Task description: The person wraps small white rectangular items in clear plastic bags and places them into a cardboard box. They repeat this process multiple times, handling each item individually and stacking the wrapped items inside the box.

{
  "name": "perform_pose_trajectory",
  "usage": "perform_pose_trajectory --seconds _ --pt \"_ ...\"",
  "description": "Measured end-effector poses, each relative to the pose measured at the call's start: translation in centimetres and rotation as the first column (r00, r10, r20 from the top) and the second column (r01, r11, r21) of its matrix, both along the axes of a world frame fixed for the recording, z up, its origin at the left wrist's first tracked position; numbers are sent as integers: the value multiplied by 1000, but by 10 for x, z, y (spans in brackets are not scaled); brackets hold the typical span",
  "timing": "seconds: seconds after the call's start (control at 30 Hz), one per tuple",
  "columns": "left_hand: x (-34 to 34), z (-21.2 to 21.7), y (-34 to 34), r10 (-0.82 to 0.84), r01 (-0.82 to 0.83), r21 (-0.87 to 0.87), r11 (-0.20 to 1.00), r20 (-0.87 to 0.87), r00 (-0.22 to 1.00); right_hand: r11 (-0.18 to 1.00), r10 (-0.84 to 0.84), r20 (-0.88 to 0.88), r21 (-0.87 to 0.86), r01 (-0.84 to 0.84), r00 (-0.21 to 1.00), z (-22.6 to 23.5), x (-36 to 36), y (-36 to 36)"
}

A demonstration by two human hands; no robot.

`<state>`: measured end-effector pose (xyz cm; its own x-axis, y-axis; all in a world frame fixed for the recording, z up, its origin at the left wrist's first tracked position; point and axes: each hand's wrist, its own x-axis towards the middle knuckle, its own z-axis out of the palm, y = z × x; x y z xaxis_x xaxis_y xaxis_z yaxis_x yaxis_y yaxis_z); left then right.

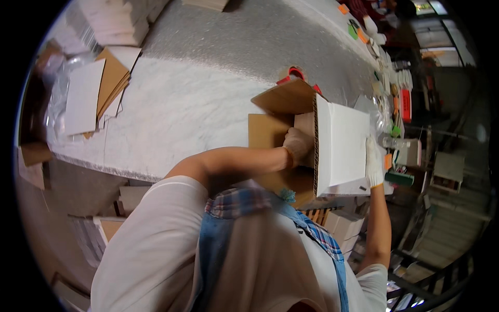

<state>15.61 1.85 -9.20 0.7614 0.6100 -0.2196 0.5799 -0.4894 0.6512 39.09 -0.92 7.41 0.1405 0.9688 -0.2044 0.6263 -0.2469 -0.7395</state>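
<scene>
A cardboard box (343,143), white outside and brown inside, lies on its side in front of me, its mouth and brown flaps toward the left. My left hand (299,144), in a pale knit glove, reaches into the mouth with its fingers curled. It is beside a light brown piece (304,124) inside the box; whether the fingers hold anything is hidden. Against the box's right side lies my right hand (373,162), also gloved, its fingers stretched out flat along the cardboard. Behind the upper flap is a red tape dispenser (295,73), partly covered.
The box rests on a pale marble-patterned worktop (182,104). Flat cardboard pieces (99,93) are stacked at its left, near white cartons (112,21) and clear plastic (57,96). Small boxes and bottles line the right side, including a red-labelled box (406,105).
</scene>
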Motion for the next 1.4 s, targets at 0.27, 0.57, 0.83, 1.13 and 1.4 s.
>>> perform_pose_trajectory --seconds 0.27,0.57,0.83,1.13,1.4 --pt "32 -40 14 528 -372 -665 647 39 848 1000 18 -149 -2 -18 989 -8 16 19" --pt "75 -64 7 703 -513 -715 475 -43 710 997 -68 -37 -49 66 997 3 2 8" --pt "-44 40 -3 864 -454 -860 235 -30 503 984 -132 -221 -148 101 966 1 12 3" --pt "-10 29 -6 882 -447 -861 244 5 472 977 -213 -188 -57 206 959 -9 9 -3" --pt "-36 26 54 48 70 -458 886 241 969 993 -53 -121 -108 40 991 -2 28 3"
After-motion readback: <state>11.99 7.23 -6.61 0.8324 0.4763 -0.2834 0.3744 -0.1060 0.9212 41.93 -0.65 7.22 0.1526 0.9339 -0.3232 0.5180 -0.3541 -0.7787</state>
